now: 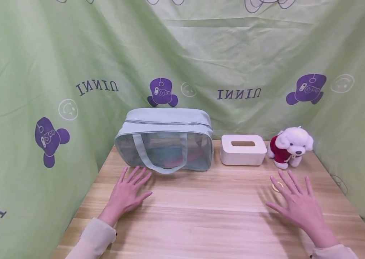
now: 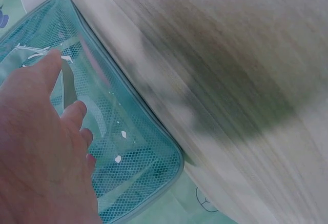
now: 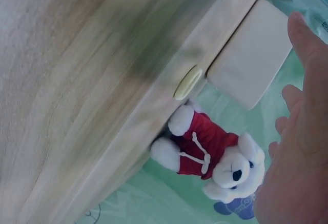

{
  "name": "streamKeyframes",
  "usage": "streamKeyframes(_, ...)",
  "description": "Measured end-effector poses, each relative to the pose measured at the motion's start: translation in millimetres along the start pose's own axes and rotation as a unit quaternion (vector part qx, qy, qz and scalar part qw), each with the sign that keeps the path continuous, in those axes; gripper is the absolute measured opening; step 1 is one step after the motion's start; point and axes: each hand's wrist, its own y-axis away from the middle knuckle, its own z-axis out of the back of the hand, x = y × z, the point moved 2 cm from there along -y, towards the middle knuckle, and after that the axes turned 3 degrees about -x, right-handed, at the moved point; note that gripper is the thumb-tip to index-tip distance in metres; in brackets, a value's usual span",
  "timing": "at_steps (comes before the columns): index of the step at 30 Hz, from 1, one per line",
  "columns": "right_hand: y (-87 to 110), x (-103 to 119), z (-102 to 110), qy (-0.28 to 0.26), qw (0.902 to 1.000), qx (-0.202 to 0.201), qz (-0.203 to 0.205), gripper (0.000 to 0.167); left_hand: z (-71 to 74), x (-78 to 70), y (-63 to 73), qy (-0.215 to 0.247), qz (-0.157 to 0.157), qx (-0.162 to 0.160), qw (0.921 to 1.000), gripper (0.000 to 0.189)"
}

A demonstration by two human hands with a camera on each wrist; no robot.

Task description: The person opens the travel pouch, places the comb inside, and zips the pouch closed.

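My left hand point(image 1: 125, 196), fingers spread and holding nothing, hovers over the wooden table in front of a light-blue toiletry bag point(image 1: 169, 120). The bag has clear front panels, a strap handle point(image 1: 142, 153) and a zipped top; something pink point(image 1: 187, 158) shows faintly inside. My right hand point(image 1: 300, 207) is likewise spread, with nothing in its grasp. Beyond its fingers lies a small pale-yellow ring point(image 3: 188, 83), partly hidden by a finger in the head view. Behind that stands a white plush dog point(image 1: 297, 141) in a red hoodie.
A white tissue box point(image 1: 244, 153) with an oval slot stands between the bag and the plush dog. The wood-grain table point(image 1: 198, 216) is bounded at the back and both sides by a green printed curtain point(image 1: 195, 54).
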Motion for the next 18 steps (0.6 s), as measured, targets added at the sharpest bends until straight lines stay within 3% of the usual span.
streamKeyframes(8,0.2,0.1,2.9,0.002,1.0,0.006,-0.006,0.097,0.0,2.9,-1.3,-0.003,-0.001,-0.002,1.0,0.072)
streamKeyframes(13,9.4,-20.8,15.0,-0.016,0.9969,0.008,-0.076,0.094,-5.7,12.5,-11.9,0.011,-0.011,-0.004,0.9999,0.067)
streamKeyframes(16,10.3,-36.1,22.7,-0.07,0.9852,-0.037,-0.152,0.084,-7.2,36.1,-19.0,0.033,0.013,-0.056,0.9978,0.052)
streamKeyframes(18,4.8,-40.1,24.8,-0.102,0.9701,-0.103,-0.194,0.076,-8.0,57.8,-26.5,0.083,0.07,-0.102,0.9888,0.042)
